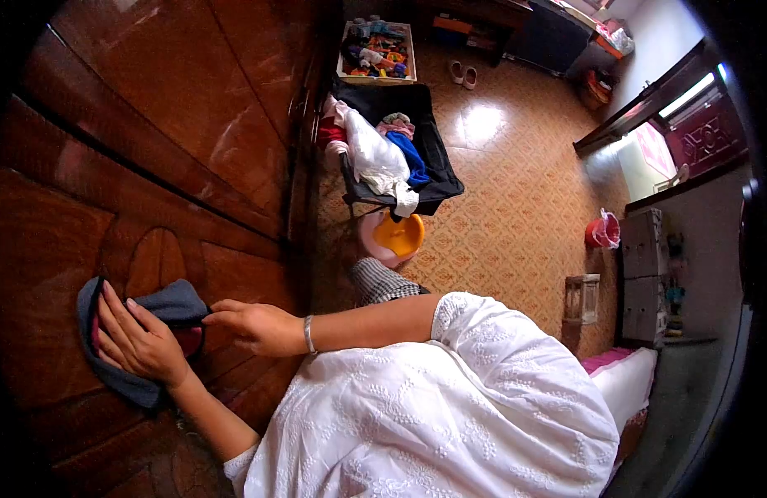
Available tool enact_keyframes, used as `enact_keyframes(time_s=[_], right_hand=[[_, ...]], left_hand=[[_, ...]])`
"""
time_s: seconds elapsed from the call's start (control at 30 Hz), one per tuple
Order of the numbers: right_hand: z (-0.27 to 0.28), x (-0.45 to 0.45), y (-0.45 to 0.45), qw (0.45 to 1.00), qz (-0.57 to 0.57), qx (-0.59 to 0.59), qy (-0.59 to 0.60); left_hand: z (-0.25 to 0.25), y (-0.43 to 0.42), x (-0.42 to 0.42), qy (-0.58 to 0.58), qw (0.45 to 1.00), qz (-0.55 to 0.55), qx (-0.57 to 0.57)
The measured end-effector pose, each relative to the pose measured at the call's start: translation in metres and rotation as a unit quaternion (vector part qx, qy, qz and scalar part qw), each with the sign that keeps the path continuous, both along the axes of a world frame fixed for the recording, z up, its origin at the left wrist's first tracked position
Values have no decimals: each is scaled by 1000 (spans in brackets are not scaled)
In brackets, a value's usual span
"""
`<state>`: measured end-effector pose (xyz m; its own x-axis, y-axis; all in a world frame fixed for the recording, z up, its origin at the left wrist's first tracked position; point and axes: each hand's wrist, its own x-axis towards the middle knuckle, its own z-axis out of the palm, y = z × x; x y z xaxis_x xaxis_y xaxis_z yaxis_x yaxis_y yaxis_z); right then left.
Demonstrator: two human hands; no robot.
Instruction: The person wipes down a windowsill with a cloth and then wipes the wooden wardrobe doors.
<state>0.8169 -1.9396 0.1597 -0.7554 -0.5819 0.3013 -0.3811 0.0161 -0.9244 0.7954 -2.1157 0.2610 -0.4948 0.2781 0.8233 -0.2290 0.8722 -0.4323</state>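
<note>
A dark grey cloth (181, 303) with a maroon underside lies folded against the carved brown wooden panel (51, 224). My left hand (143, 340) presses on it, fingers stretched out flat over the maroon part, while grey folds surround the hand. My right hand (255, 326), with a silver bangle (310, 334) at the wrist, pinches the cloth's right edge between thumb and finger. The other right fingers are curled and partly hidden.
Beyond my arms stands an open black suitcase (440, 166) with clothes in it. A tray of toys (375, 54), a yellow-and-pink plastic potty (400, 236), pink shoes (462, 75) and a red bin (603, 230) are on the patterned floor (508, 216).
</note>
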Motion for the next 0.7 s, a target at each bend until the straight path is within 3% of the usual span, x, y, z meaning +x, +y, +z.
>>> enact_keyframes(time_s=[0.23, 0.7], right_hand=[[0, 2, -2, 1000, -20, -12, 17], [-3, -9, -17, 998, 53, 5, 24]], left_hand=[[0, -1, 1, -13, 1000, -5, 5], [1, 0, 5, -23, 999, -20, 30]])
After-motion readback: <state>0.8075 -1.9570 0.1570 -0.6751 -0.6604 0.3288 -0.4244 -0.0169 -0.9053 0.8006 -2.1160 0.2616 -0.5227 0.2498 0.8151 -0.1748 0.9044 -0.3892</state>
